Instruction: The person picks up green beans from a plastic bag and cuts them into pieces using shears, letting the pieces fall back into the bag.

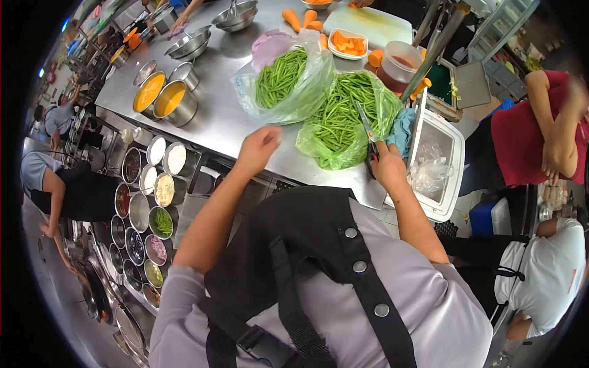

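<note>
My right hand [389, 164] is closed around the handles of a pair of scissors [368, 126]. The blades lie over a pile of green beans [343, 107] in a greenish plastic bag [334, 161]. My left hand [259, 149] hovers over the table's near edge with its fingers curled in. It is slightly blurred, and nothing shows in it. Beyond it, more green beans [283, 73] sit in a clear plastic bag [242, 92]. A blue cloth [402, 132] is close beside my right hand.
Steel pots of orange liquid [175, 104] stand left on the steel table [221, 132]. Ingredient tins [161, 222] fill a lower-left counter. Carrots [292, 20], a cutting board [392, 27] and cut orange pieces [348, 44] lie at the back. A white cooler [451, 168] stands right, near people.
</note>
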Action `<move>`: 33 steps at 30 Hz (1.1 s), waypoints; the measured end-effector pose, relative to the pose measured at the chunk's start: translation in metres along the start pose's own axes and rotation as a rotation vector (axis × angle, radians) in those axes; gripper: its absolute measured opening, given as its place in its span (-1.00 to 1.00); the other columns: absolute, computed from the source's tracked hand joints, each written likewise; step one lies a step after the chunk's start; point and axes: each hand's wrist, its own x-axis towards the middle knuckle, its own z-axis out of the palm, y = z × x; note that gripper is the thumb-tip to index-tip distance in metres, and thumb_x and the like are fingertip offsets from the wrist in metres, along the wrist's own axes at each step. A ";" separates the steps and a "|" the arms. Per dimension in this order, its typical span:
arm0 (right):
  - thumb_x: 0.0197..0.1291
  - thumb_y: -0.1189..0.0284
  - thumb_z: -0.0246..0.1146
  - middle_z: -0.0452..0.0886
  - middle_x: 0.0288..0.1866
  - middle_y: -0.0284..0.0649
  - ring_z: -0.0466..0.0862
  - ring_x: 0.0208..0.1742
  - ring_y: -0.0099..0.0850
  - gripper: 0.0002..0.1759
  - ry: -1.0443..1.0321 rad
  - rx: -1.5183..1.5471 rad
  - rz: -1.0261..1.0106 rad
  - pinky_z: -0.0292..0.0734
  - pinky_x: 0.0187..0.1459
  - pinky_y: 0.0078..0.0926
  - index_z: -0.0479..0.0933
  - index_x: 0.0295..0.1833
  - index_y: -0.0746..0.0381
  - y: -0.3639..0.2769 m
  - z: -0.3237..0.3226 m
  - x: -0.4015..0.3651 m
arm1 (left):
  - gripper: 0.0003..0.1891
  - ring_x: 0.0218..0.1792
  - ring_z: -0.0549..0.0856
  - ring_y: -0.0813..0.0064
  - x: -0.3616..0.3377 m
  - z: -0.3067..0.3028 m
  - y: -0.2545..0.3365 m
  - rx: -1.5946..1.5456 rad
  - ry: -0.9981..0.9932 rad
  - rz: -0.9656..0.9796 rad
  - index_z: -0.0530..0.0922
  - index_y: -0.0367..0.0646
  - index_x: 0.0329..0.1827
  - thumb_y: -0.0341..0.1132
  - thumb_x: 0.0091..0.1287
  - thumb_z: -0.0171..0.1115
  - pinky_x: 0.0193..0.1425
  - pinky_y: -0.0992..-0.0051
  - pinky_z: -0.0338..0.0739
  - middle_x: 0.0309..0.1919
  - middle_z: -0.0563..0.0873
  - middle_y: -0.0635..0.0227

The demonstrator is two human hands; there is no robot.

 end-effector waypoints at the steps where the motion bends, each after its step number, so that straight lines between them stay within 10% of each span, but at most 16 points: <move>1: 0.07 0.45 0.37 0.56 -0.02 0.11 0.64 -0.01 0.10 -0.43 -0.002 0.004 -0.002 0.61 -0.01 -0.05 0.44 0.24 0.24 0.005 0.002 0.000 | -0.74 -0.25 0.65 0.63 0.024 0.015 0.012 -0.004 -0.054 0.071 0.60 -0.28 0.08 -0.38 0.39 0.29 -0.16 0.57 0.56 -0.27 0.71 0.37; 7: -0.02 0.44 0.45 0.61 -0.10 0.08 0.67 -0.08 0.05 -0.20 -0.129 0.220 0.020 0.62 -0.03 -0.16 0.33 0.39 0.26 0.036 0.012 0.008 | -0.59 -0.10 0.74 0.23 0.115 0.112 0.043 0.443 -0.199 0.167 0.56 -0.28 0.17 -0.34 0.28 0.35 0.04 0.33 0.61 -0.04 0.69 0.07; 9: 0.04 0.49 0.45 0.63 -0.18 -0.08 0.68 -0.23 -0.17 -0.25 -0.260 0.489 0.122 0.63 -0.14 -0.31 0.34 0.38 0.30 0.049 0.007 0.011 | -0.47 0.03 0.67 0.00 0.126 0.136 0.035 0.662 -0.084 0.106 0.52 -0.27 0.24 -0.33 0.18 0.39 0.18 0.20 0.55 0.06 0.64 -0.04; 11: 0.10 0.52 0.43 0.64 -0.18 -0.24 0.70 -0.27 -0.31 -0.35 -0.497 1.537 0.342 0.64 -0.15 -0.41 0.38 0.32 0.29 0.055 -0.009 0.004 | -0.42 0.07 0.64 -0.04 0.134 0.152 0.020 0.623 -0.139 0.149 0.49 -0.26 0.27 -0.33 0.16 0.40 0.21 0.18 0.53 0.07 0.63 -0.04; 15: 0.07 0.60 0.46 0.61 -0.16 -0.28 0.68 -0.19 -0.44 -0.32 -0.513 1.821 0.322 0.62 -0.07 -0.53 0.37 0.31 0.33 0.059 -0.027 -0.019 | -0.37 0.11 0.61 -0.06 0.109 0.166 0.029 0.610 -0.275 0.239 0.45 -0.25 0.31 -0.32 0.12 0.41 0.22 0.17 0.52 0.09 0.60 -0.04; 19: 0.04 0.62 0.47 0.65 -0.07 -0.22 0.70 -0.08 -0.38 -0.28 -0.547 1.891 0.354 0.63 0.10 -0.43 0.35 0.34 0.31 0.061 -0.026 -0.021 | -0.45 0.10 0.62 -0.05 0.090 0.163 0.034 0.723 -0.321 0.213 0.52 -0.24 0.22 -0.25 0.16 0.39 0.14 0.12 0.55 0.08 0.61 -0.03; 26: 0.16 0.66 0.34 0.64 -0.14 -0.24 0.63 -0.37 -0.55 -0.36 -0.598 1.731 0.499 0.57 -0.44 -0.62 0.35 0.38 0.26 0.074 -0.013 -0.023 | -0.51 -0.10 0.67 -0.15 0.149 0.130 0.021 0.768 -0.286 0.073 0.54 -0.27 0.14 -0.23 0.16 0.38 0.05 0.06 0.57 -0.12 0.69 -0.08; 33: 0.22 0.58 0.36 0.61 -0.26 -0.30 0.57 -0.46 -0.56 -0.52 -0.472 1.745 0.659 0.48 -0.52 -0.65 0.43 0.25 0.28 0.068 -0.014 -0.036 | -0.64 -0.26 0.70 0.49 0.160 0.110 0.070 0.161 -0.348 -0.168 0.57 -0.27 0.14 -0.33 0.32 0.34 -0.23 0.47 0.59 -0.18 0.73 0.22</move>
